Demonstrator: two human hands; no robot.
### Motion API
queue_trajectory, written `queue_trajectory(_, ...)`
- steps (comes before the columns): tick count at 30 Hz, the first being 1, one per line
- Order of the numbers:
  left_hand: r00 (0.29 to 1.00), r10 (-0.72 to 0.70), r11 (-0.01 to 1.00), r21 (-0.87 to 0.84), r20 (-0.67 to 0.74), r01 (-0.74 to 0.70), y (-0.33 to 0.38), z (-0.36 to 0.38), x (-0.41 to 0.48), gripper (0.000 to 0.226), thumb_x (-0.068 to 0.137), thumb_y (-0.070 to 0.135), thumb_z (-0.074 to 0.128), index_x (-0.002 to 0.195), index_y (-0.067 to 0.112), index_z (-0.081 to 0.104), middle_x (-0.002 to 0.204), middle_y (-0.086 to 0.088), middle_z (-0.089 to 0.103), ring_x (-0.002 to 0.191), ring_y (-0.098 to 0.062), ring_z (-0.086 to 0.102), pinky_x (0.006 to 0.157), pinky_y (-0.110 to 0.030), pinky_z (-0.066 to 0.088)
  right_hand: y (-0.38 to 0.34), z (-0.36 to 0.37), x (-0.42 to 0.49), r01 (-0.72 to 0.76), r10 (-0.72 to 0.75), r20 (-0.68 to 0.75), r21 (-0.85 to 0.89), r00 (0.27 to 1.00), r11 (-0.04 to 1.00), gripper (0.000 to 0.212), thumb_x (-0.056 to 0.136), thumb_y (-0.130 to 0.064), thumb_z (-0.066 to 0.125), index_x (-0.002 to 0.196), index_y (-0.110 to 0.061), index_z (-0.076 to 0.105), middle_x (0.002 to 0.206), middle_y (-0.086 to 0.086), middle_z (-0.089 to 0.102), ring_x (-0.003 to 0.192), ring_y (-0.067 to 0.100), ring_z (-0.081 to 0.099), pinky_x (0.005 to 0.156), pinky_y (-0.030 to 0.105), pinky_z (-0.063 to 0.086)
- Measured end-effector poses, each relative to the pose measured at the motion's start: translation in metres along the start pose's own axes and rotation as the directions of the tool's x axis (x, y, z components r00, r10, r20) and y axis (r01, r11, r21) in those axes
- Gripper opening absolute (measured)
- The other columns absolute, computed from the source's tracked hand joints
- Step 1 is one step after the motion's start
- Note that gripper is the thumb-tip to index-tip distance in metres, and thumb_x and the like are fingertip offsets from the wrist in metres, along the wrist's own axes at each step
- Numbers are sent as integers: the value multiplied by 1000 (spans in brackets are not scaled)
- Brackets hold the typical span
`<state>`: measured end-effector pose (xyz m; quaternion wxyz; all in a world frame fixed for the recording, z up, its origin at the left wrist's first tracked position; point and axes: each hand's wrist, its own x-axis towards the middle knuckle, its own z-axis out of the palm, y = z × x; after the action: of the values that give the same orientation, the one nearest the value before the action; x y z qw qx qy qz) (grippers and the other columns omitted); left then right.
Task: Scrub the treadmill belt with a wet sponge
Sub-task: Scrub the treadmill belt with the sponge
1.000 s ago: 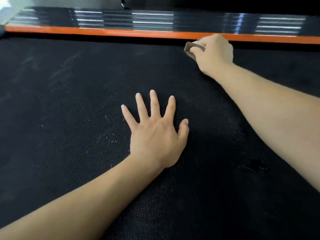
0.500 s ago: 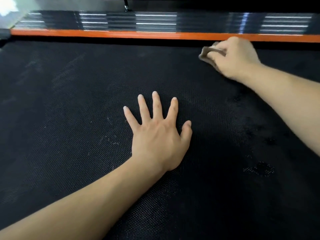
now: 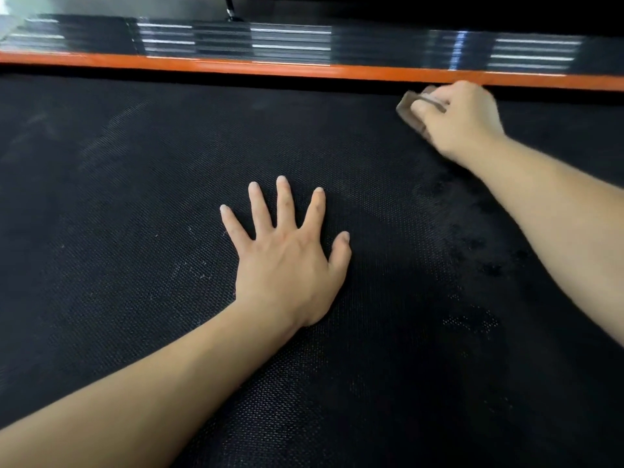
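The black textured treadmill belt (image 3: 135,231) fills most of the view. My left hand (image 3: 287,261) lies flat on the belt near its middle, fingers spread and straight. My right hand (image 3: 462,119) grips a small grey-brown sponge (image 3: 410,111) at the belt's far right, just below the orange strip. The sponge presses against the belt, and most of it is hidden under my fingers. Dark wet patches (image 3: 479,258) mark the belt beneath my right forearm.
An orange strip (image 3: 270,67) runs along the belt's far edge. Behind it lies a glossy black ribbed side rail (image 3: 290,38) with light reflections. Faint dusty smears (image 3: 101,140) show on the belt's left part.
My right hand has slid the sponge to the right along the belt's far edge. My left hand has stayed flat in the same spot.
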<state>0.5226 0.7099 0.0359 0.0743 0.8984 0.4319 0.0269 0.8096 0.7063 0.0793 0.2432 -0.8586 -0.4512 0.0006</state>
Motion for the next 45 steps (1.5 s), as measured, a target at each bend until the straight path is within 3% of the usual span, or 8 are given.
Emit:
queue_trajectory(9,1000,-5,1000,-3,-4,5,1,-1,1,73,98,69,14,162,35,7,172,-12,-2,155,-43,-13,117,-73,-7,10,-11,-15,-1,-2,-61,-40,998,999,31,97,-40,56,83,-18,71,90,4,67,93,29,62,75,37,47)
queue_trajectory(13,1000,-10,1000,0,-9,10,0,0,1,73,97,70,15,162,35,10,172,-12,1,155,-43,-11,117,-73,-6,9,-14,-43,195,-195,131,15,972,981,28,98,-38,62,96,-14,76,96,8,64,90,25,58,82,41,47)
queue_trajectory(18,1000,-11,1000,12,-6,11,1,-1,1,73,98,69,14,162,35,9,172,-12,0,155,-43,-11,118,-72,-6,21,-23,-28,-65,62,-99,-29,993,997,32,96,-44,58,110,-21,77,102,3,70,103,31,62,85,38,49)
queue_trajectory(23,1000,-19,1000,21,11,18,0,0,3,74,97,70,13,162,36,8,172,-11,-1,155,-42,-11,118,-72,-7,3,-11,-93,226,-235,112,84,966,970,19,96,-37,65,102,-25,78,90,3,59,84,20,55,73,32,37)
queue_trajectory(28,1000,-20,1000,11,17,20,0,0,3,74,96,71,13,162,37,9,172,-10,-1,156,-41,-11,118,-72,-7,24,-23,-59,-19,17,-92,-20,996,1000,28,95,-44,60,104,-24,77,92,1,64,96,27,61,77,34,44)
queue_trajectory(34,999,-25,1000,17,25,25,0,-2,3,74,96,70,15,162,37,9,172,-10,-1,156,-41,-11,118,-72,-6,6,-20,-124,278,-281,121,43,952,960,22,97,-39,62,98,-22,77,86,2,56,85,23,55,74,37,43)
queue_trajectory(38,999,-29,999,17,23,28,0,-2,2,74,96,71,15,162,37,10,172,-10,0,156,-41,-11,118,-72,-7,27,-25,-85,14,-18,-76,-48,997,999,32,97,-45,55,112,-27,76,91,2,53,95,33,59,74,31,37)
queue_trajectory(45,999,-36,999,32,24,35,1,-2,3,74,96,70,16,162,37,10,172,-10,0,156,-42,-10,118,-72,-6,9,-31,-155,270,-277,121,69,953,960,25,97,-42,61,109,-27,77,86,2,56,86,22,56,76,36,45)
